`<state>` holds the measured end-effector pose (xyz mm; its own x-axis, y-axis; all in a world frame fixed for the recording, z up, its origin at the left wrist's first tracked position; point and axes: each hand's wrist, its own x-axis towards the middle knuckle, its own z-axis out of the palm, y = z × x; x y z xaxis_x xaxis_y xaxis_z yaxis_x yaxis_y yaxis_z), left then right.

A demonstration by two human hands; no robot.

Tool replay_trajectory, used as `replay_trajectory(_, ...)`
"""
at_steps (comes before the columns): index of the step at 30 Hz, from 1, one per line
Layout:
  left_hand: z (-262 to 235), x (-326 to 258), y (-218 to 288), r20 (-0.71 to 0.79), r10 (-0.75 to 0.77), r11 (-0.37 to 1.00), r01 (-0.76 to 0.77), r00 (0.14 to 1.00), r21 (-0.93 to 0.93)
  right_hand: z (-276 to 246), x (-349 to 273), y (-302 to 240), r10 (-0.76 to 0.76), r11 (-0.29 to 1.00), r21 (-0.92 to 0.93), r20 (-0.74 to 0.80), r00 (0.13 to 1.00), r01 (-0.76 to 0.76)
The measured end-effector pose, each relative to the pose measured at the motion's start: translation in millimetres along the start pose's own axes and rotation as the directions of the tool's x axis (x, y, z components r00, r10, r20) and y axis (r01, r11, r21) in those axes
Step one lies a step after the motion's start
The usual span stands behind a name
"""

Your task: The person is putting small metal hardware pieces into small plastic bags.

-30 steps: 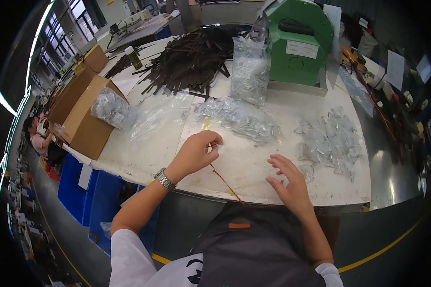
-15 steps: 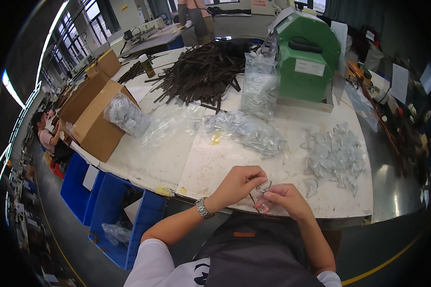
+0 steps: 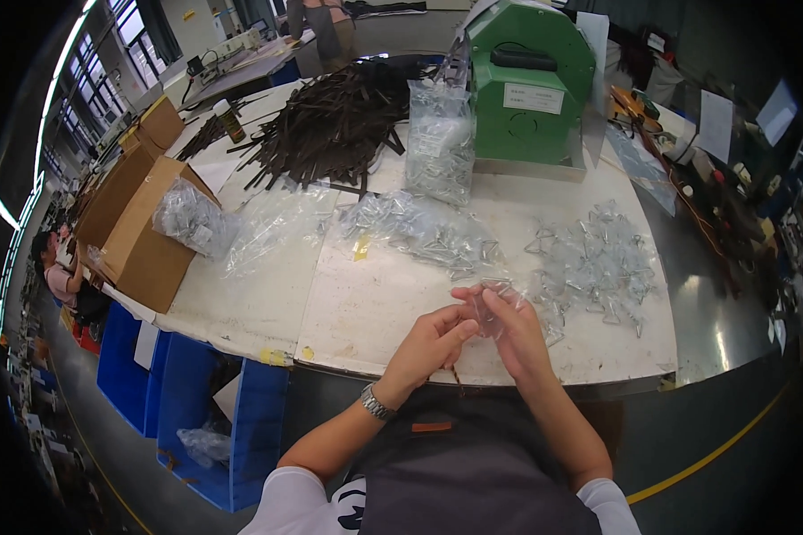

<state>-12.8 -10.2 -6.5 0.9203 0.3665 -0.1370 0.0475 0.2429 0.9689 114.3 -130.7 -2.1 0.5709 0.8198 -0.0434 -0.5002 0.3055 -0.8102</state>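
Note:
My left hand (image 3: 430, 346), with a metal watch on its wrist, is closed above the table's front edge. A thin brown strip (image 3: 457, 378) hangs below its fingers. Beside it, my right hand (image 3: 520, 337) pinches a small clear plastic bag (image 3: 484, 316), which lies between the two hands. A bit of metal wire (image 3: 500, 284) shows at the right fingertips, partly hidden. Just beyond the right hand, bent metal wire rings (image 3: 608, 259) in clear plastic lie spread out. Further left is another heap of bagged rings (image 3: 428, 227).
A green machine (image 3: 531, 98) stands at the back, beside an upright clear bag (image 3: 441, 147) of metal parts. Dark strips (image 3: 330, 116) form a big pile. To the left are a cardboard box (image 3: 156, 245) and blue bins (image 3: 259, 419) below the table. Other people are further off.
My hands have moved forward over the table, toward the metal rings. The triangular wire ring that showed between my fingers is now mostly hidden. The whole view has shifted.

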Motion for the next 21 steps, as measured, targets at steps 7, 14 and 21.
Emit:
replay_trajectory(7, 5.8, -7.9, -15.1, 0.009, -0.031, 0.973, 0.032, 0.999, -0.227, -3.4, -11.3, 8.0, 0.072, 0.990, 0.121, -0.007, 0.997, -0.070)
replay_trajectory(14, 3.8, -16.8, -0.9, 0.084, -0.079, 0.993, 0.086, 0.993, -0.077, -6.4, -33.8, 14.7, 0.103, 0.993, -0.052, -0.039, 0.994, -0.105)
replay_trajectory(21, 2.9, -20.0, 0.8, 0.204, -0.098, 0.995, 0.101, 0.974, -0.007, -6.1, -31.1, 0.8, 0.034, 0.999, 0.020, -0.092, 0.995, -0.032)
